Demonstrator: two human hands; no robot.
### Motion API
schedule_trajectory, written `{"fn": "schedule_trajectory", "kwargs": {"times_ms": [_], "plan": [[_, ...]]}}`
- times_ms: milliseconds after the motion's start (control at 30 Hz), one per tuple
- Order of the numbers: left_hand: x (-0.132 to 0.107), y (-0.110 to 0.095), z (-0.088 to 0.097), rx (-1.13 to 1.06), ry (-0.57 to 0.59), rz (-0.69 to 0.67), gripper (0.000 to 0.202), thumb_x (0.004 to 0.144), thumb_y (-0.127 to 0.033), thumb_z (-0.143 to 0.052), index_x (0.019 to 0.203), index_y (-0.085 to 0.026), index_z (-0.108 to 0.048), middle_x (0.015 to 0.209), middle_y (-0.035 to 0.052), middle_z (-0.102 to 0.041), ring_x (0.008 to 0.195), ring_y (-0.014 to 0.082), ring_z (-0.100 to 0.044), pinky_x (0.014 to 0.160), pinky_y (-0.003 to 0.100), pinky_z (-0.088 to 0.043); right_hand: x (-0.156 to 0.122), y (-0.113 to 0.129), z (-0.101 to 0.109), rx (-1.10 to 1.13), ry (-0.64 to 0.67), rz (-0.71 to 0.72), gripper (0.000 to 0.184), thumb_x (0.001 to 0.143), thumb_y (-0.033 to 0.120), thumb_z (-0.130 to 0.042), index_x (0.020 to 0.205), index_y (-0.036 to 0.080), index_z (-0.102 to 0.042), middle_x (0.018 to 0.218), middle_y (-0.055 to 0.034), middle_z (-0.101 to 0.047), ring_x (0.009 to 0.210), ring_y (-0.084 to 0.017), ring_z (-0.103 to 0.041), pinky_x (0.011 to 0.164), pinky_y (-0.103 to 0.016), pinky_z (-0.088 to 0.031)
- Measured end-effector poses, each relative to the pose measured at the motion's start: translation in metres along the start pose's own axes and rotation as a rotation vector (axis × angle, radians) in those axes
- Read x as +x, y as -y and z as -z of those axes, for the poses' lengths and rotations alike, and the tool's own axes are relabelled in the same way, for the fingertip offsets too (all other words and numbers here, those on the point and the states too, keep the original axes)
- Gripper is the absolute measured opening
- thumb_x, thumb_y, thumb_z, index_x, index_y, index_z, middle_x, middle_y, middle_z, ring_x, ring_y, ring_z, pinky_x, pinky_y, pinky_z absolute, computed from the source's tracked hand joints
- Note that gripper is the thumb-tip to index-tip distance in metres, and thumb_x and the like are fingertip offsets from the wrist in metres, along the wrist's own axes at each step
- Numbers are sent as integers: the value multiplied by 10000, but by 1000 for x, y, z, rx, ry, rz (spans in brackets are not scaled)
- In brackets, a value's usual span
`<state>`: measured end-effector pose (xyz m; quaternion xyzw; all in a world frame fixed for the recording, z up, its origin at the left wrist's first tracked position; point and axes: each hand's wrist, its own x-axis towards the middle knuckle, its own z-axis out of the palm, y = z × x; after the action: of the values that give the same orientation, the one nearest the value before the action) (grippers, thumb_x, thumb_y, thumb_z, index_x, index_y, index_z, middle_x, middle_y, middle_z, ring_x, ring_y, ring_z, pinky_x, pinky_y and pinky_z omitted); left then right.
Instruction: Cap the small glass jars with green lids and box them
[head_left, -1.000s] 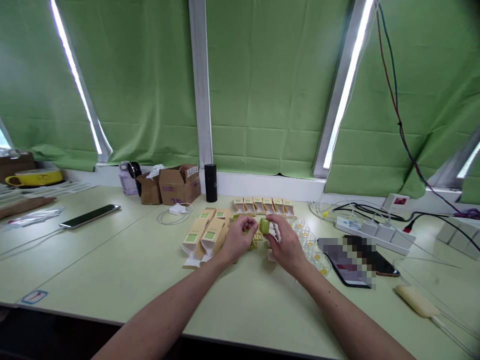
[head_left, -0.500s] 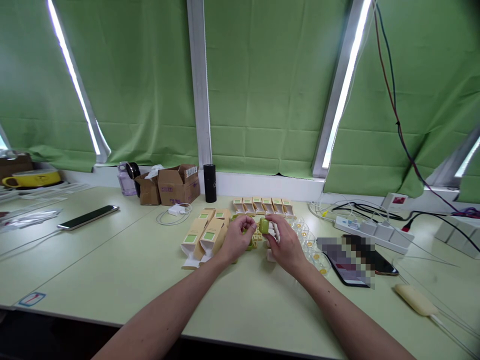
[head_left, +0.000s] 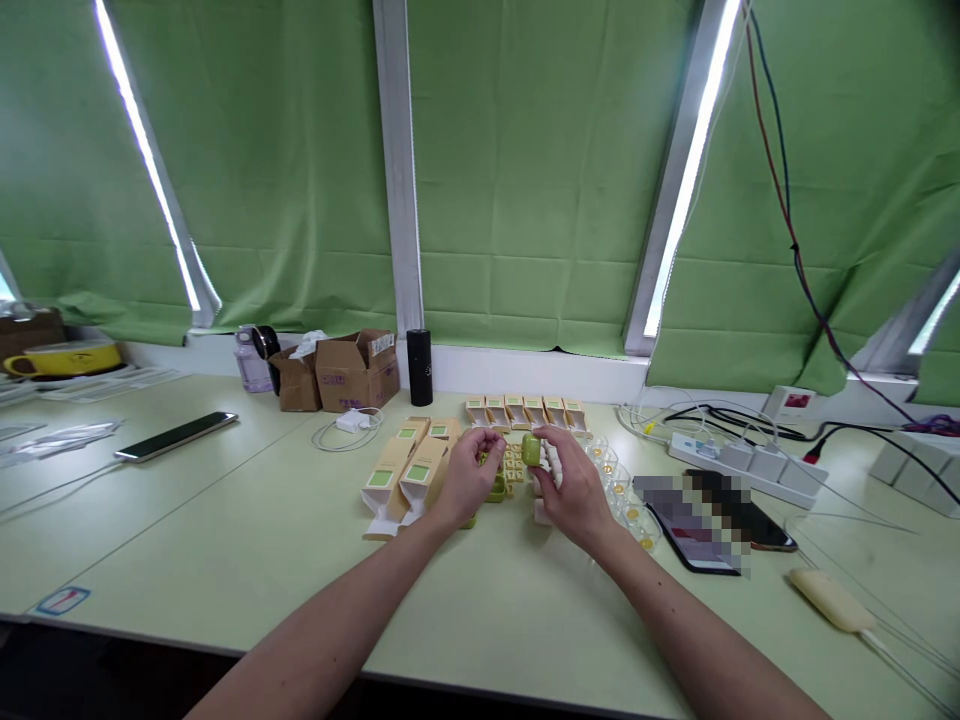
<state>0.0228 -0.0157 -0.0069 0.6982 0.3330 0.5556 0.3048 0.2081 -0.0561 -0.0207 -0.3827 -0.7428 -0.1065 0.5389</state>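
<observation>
My right hand [head_left: 574, 485] grips a small rounded olive-green piece [head_left: 531, 451] between thumb and fingers, raised over the table. To its left, my left hand [head_left: 474, 470] has its fingers pinched together; whatever they hold is too small to make out. Several green pieces [head_left: 496, 489] lie under and beside the left hand, partly hidden by it. Between the hands sit rows of small yellow parts [head_left: 514, 463]. White rounded pieces [head_left: 541, 512] stand under the right hand, mostly covered. Clear round cups [head_left: 619, 484] with yellow centres line up to the right of that hand.
Open cream cartons with green labels [head_left: 422, 473] lie left of my hands, and a row of smaller ones [head_left: 525, 412] stands behind. Phones [head_left: 694, 560], a power strip [head_left: 748, 470] and cables are on the right. A black cylinder [head_left: 420, 367] and cardboard boxes [head_left: 358, 371] stand at the back.
My left hand has shifted slightly left and up, uncovering more of the yellow parts and a green piece. My right hand still holds the olive-green piece, moved barely rightward.
</observation>
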Motion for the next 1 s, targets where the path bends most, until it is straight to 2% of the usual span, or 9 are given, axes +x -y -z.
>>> {"fn": "schedule_trajectory", "kwargs": {"times_ms": [233,300,400,433,500,600,700,1000], "plan": [[3,2,3,219,-149,-67,426,1060,-407,-454,702,-213,-579,759,47,-599,877,228,-580,834,362,-483,1,5,5,1,12,0,466,953,137,-554,1404,246,-501,1343,-155,-597,1275,-320,-609,1017,-513,-589],[2,1,3,237,-157,-73,335,1036,-383,-507,768,-210,-610,844,60,-608,937,240,-584,876,381,-498,1,6,6,7,12,7,481,949,127,-548,1414,243,-508,1331,-160,-566,1250,-316,-614,1003,-510,-595],[-2,-3,4,234,-111,-141,93,958,-300,-626,952,-208,-639,1042,85,-605,1069,253,-583,958,406,-514,2,5,6,12,4,37,512,948,114,-538,1441,251,-516,1315,-159,-543,1221,-311,-627,994,-512,-599],[-4,-4,4,233,-82,-183,106,931,-267,-654,1020,-210,-642,1110,96,-599,1133,264,-572,995,420,-511,2,5,6,13,4,50,524,951,113,-535,1454,257,-514,1315,-157,-546,1220,-310,-630,993,-512,-600],[-7,-7,4,243,-17,-285,276,893,-221,-692,1162,-223,-631,1225,115,-597,1257,297,-521,1066,463,-487,3,4,5,12,6,78,548,958,111,-533,1482,266,-496,1328,-155,-560,1235,-310,-627,999,-510,-601],[-8,-8,2,297,62,-444,475,883,-205,-726,1331,-238,-572,1306,123,-628,1312,331,-476,1131,542,-421,3,3,5,6,-1,115,571,966,107,-535,1509,265,-454,1358,-158,-593,1286,-315,-609,1031,-519,-591],[-6,-6,1,333,78,-533,454,918,-203,-710,1351,-235,-581,1288,119,-662,1269,326,-507,1131,572,-400,4,2,6,5,-13,146,549,978,114,-540,1497,264,-441,1339,-154,-638,1280,-313,-626,1043,-532,-588],[-4,-4,3,314,4,-553,395,929,-198,-713,1318,-234,-654,1234,120,-708,1280,333,-507,1072,553,-472,6,1,11,11,-26,198,401,1001,125,-566,1377,241,-490,1323,-171,-653,1290,-302,-643,1047,-534,-597]]}}
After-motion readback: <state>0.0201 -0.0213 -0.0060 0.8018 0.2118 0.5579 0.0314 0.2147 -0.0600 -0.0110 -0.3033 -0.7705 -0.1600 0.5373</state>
